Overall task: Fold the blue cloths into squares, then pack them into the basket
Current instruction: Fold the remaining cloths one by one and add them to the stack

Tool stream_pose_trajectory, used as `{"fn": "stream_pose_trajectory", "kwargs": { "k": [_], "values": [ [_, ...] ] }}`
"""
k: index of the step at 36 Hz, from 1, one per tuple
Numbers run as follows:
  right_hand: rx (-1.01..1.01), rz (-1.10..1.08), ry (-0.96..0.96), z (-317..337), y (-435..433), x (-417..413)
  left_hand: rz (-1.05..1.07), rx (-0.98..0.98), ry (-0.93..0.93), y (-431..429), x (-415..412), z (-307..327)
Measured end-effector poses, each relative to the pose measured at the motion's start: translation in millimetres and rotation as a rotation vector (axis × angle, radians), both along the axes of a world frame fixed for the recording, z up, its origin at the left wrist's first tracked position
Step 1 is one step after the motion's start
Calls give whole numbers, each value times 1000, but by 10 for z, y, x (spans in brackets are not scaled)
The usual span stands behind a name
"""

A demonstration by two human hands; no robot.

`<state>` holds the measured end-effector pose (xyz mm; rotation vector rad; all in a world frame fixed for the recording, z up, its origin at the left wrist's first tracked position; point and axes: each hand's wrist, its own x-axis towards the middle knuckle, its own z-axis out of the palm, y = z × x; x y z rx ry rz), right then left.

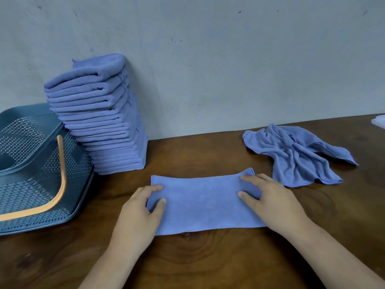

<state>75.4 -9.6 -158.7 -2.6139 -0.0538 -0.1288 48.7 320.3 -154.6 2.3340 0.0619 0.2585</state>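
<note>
A blue cloth [203, 203], folded into a long rectangle, lies flat on the wooden table in front of me. My left hand [138, 215] pinches its left end between thumb and fingers. At the right end my right hand [270, 203] rests on the cloth with fingers spread and pressing down. A tall leaning stack of folded blue cloths [104, 117] stands at the back left against the wall. Left of it sits the dark blue perforated basket [31, 163] with an orange handle. One crumpled blue cloth [295, 153] lies at the back right.
The dark wooden table [198, 261] meets a grey wall [208, 59] at the back. Something white [379, 120] shows at the far right edge. The stack of folded cloths leans against the basket's right side.
</note>
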Motion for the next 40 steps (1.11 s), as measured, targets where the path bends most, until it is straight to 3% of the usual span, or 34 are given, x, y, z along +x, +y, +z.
{"fn": "stream_pose_trajectory", "kwargs": {
  "k": [8,13,17,19,21,26,35,40],
  "values": [
    [-112,41,70,12,-54,42,-47,217,128,90,25,38],
    [-311,31,17,42,-29,-45,-69,257,144,105,3,24],
    [-408,-32,-179,102,50,-56,4,418,-35,21,0,79],
    [-354,46,-229,152,231,-72,-92,473,-153,-146,25,127],
    [-299,209,-161,140,405,-76,-261,478,-164,-347,96,142],
    [-337,420,48,12,460,-65,-498,604,66,-556,240,16],
    [-317,392,117,8,250,24,-379,706,210,-371,129,-42],
    [-260,315,162,35,39,110,-291,665,243,-241,112,-23]
  ]
}}
